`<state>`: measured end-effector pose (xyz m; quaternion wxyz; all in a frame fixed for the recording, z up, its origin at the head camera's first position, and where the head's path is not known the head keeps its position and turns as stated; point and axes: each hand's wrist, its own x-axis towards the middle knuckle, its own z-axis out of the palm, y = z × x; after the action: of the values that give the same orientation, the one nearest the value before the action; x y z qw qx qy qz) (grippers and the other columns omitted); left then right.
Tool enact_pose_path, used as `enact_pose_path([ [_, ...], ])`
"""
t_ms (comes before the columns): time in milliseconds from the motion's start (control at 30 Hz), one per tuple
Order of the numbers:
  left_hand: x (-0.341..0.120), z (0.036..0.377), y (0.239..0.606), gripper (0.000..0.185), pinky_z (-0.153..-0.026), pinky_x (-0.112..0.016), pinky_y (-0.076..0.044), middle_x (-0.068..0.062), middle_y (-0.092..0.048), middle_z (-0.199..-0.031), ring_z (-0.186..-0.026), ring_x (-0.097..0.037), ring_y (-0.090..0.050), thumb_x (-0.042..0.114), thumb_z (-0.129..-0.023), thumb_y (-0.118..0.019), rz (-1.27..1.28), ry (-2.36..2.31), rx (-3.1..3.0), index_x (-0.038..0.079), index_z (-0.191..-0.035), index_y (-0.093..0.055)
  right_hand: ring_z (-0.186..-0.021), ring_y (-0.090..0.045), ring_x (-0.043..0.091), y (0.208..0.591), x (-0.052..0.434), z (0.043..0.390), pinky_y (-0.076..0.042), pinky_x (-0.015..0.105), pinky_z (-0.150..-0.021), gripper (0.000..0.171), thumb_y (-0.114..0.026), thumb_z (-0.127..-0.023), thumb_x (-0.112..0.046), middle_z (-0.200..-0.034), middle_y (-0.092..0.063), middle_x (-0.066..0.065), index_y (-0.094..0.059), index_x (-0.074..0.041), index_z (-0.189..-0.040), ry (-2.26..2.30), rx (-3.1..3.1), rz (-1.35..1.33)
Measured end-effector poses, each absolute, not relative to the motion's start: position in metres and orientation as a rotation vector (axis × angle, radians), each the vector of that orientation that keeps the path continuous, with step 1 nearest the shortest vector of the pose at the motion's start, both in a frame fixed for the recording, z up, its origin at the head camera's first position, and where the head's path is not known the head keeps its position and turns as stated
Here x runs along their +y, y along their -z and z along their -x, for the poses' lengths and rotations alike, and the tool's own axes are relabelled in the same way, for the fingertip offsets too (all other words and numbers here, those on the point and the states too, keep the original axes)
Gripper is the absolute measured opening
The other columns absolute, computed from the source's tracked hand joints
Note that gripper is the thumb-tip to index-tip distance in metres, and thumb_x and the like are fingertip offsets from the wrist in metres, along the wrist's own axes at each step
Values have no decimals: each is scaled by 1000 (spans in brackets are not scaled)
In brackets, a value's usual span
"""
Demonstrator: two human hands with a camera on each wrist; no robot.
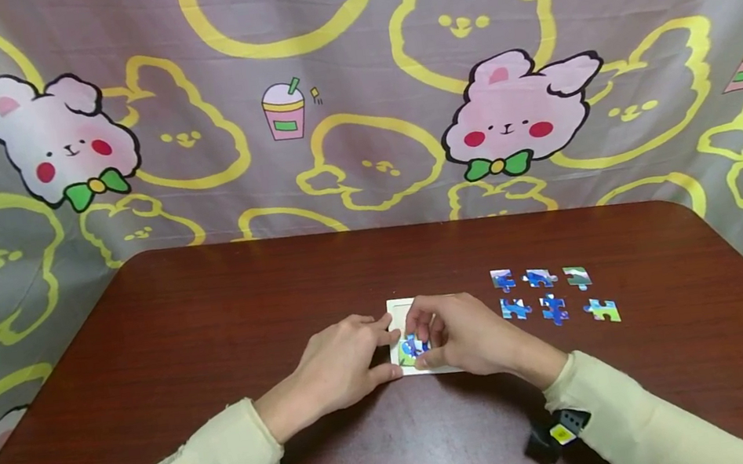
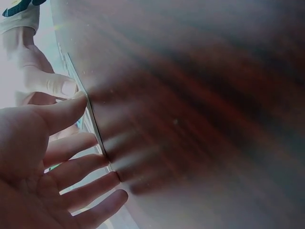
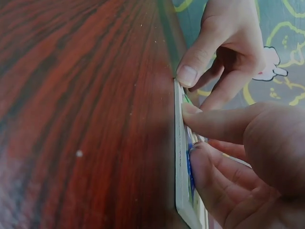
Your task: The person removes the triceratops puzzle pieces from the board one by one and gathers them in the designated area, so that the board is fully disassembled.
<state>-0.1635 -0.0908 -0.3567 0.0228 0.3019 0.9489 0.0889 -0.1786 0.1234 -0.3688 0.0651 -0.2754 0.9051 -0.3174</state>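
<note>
A white puzzle tray lies flat near the middle of the table, with blue and green puzzle pieces in its lower left corner. My left hand rests at the tray's left side, thumb and fingers touching its edge; in the left wrist view the fingers of this hand are spread and fairly straight. Curled over the tray is my right hand, its thumb and fingers pinching a blue puzzle piece at the tray's surface. That hand hides most of the tray's right part.
Several loose puzzle pieces lie face up in two rows to the right of the tray. The brown table ends at a patterned cloth behind it. A black wrist device hangs below the right sleeve.
</note>
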Motion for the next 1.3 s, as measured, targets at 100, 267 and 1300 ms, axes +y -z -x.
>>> enact_pose_path([
  [100, -91, 164, 356, 44, -84, -49, -56, -1, -58, -142, -129, -22, -56, 47, -85, -74, -932, -277, 2939, 24, -123, -71, -64, -58, 2, 370, 123, 179, -47, 24, -62, 32, -88, -74, -23, -79, -63, -8, -63, -23, -95, 969, 2732, 820],
  [267, -91, 164, 356, 44, -85, -48, -56, -1, -59, -142, -129, -22, -57, 47, -85, -74, -929, -272, 2942, 24, -122, -72, -66, -60, 0, 369, 122, 176, -49, 23, -65, 33, -88, -74, -22, -80, -63, -9, -63, -23, -96, 972, 2749, 783],
  [1300, -92, 163, 356, 44, -87, -46, -56, -1, -59, -140, -127, -22, -58, 49, -86, -73, -969, -251, 2955, 24, -122, -72, -68, -61, 1, 363, 118, 165, -51, 18, -64, 31, -84, -74, -23, -79, -67, -8, -76, -11, -102, 909, 2857, 802],
])
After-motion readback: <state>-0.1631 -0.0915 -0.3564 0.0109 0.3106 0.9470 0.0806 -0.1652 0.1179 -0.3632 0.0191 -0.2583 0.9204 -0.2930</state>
